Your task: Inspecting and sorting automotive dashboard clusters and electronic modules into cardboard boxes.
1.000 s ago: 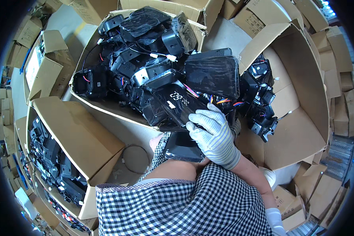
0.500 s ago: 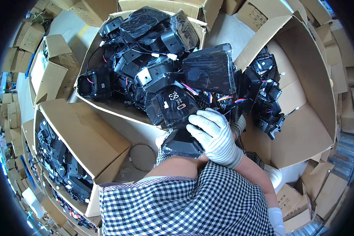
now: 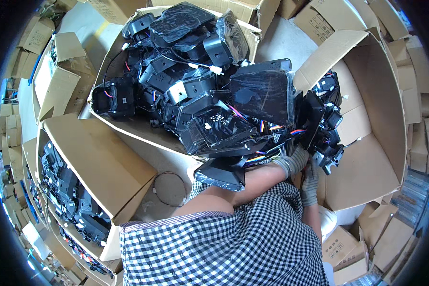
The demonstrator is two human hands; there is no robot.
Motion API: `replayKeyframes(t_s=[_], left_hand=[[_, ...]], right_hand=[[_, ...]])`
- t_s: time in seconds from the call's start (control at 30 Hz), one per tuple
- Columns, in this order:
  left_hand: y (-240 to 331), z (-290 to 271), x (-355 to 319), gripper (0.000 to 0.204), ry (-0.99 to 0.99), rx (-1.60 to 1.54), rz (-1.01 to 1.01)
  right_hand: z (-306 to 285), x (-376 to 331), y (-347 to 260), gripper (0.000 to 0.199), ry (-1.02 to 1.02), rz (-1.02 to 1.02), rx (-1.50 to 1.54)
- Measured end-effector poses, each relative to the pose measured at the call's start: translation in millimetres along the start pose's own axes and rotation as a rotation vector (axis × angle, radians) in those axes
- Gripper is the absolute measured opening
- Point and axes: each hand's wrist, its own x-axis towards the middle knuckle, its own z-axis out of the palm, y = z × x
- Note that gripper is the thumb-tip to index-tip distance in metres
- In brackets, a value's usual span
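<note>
My left hand (image 3: 294,162), in a striped light glove, reaches across to the gap between the two large boxes. Its fingers are hidden by black parts and wires. Close by on the right is my gloved right hand (image 3: 310,185), pointing up beside the right box's near edge; its fingertips are lost in shadow, so any grip does not show. Above my left forearm lies a black display unit (image 3: 220,127) in clear film, with coloured wires (image 3: 255,159) trailing from beneath. Another black housing (image 3: 221,174) rests by my left forearm, over my lap.
A large carton (image 3: 138,139) is heaped with black film-wrapped housings. The open carton on the right (image 3: 367,176) holds several black units with cables (image 3: 326,119) along its left side. At left stands a carton (image 3: 105,162) of black parts; a cable loop (image 3: 169,188) lies on the floor.
My right hand has left the display unit and moved right and down, beside my left hand. The display unit now lies tilted flatter on the heap. The view has shifted slightly.
</note>
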Motion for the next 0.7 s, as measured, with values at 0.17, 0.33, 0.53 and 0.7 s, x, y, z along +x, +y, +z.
replayKeyframes(t_s=[0.17, 0.33, 0.53, 0.7], left_hand=[[0.5, 1.3, 3.5, 0.025, 0.037, -0.073, -0.015], [11.3, 8.2, 10.7, 0.025, 0.013, -0.139, -0.001], [42.3, 15.7, -4.8, 0.019, 0.012, 0.150, 0.240], [70.1, -24.2, -12.9, 0.032, -0.053, 0.238, 0.207]], right_hand=[[-26.8, 10.7, -12.9, 0.051, -0.122, 0.323, 0.280], [-60.3, 9.0, 39.3, 0.036, -0.234, 0.082, -0.135], [-74.9, 6.5, -92.7, 0.019, -0.013, 0.517, -0.065], [-45.3, -0.5, -140.3, 0.030, -0.166, 0.418, -0.109]])
